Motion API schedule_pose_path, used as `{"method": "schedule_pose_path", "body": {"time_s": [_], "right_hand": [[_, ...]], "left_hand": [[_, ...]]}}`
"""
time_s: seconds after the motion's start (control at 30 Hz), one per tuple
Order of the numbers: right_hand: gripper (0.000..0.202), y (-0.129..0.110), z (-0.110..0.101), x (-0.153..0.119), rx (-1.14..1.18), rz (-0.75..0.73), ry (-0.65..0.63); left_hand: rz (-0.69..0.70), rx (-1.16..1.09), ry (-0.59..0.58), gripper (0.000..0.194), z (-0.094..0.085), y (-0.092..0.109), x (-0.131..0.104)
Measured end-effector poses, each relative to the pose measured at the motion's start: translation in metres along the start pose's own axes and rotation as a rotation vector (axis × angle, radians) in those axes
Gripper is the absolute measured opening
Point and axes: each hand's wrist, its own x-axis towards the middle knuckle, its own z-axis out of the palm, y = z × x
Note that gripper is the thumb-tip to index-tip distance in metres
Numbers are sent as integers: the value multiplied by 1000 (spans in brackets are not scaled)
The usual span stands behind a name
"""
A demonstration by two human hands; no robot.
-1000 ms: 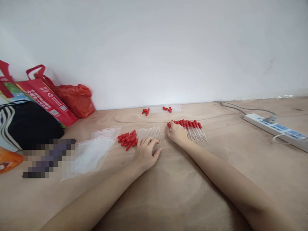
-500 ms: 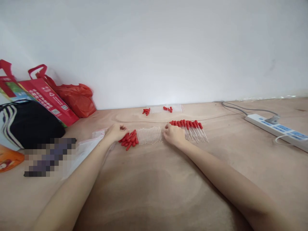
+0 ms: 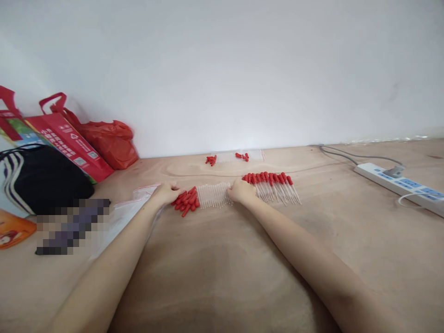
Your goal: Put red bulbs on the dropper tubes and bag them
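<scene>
My left hand [image 3: 168,192] is closed at the left edge of a pile of red rubber bulbs [image 3: 187,201]; what its fingertips hold, if anything, is too small to tell. A row of thin clear tubes [image 3: 213,195] lies side by side to the right of the pile. At the right end of that row, my right hand [image 3: 240,190] has its fingers pressed together, and whatever is between them is hidden. Beyond it, clear droppers with red tops [image 3: 275,179] lie in a slanting row.
Farther back, a flat clear bag [image 3: 227,156] lies near small red bulbs. Clear bags [image 3: 121,217], a pixelated dark object [image 3: 72,226], a black bag [image 3: 48,180] and red bags [image 3: 113,143] are at left. A power strip [image 3: 398,185] with cables is at right.
My right hand has moved left, from beside the red-topped droppers to the right end of the clear tubes, uncovering more of the droppers. My left hand has barely moved.
</scene>
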Motion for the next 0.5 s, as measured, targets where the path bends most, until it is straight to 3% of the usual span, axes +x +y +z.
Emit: {"method": "schedule_pose_path", "body": {"time_s": [0.17,0.3,0.5], "right_hand": [[31,1,-1,-1,10,-19,2],[31,9,-9,-10,23,-67,27],[23,49,-13,-47,-25,-266,166]], "left_hand": [[-32,-12,37,17,4,-2,3],[-28,-28,67,22,4,-5,5],[17,-66,57,29,8,-2,7]]}}
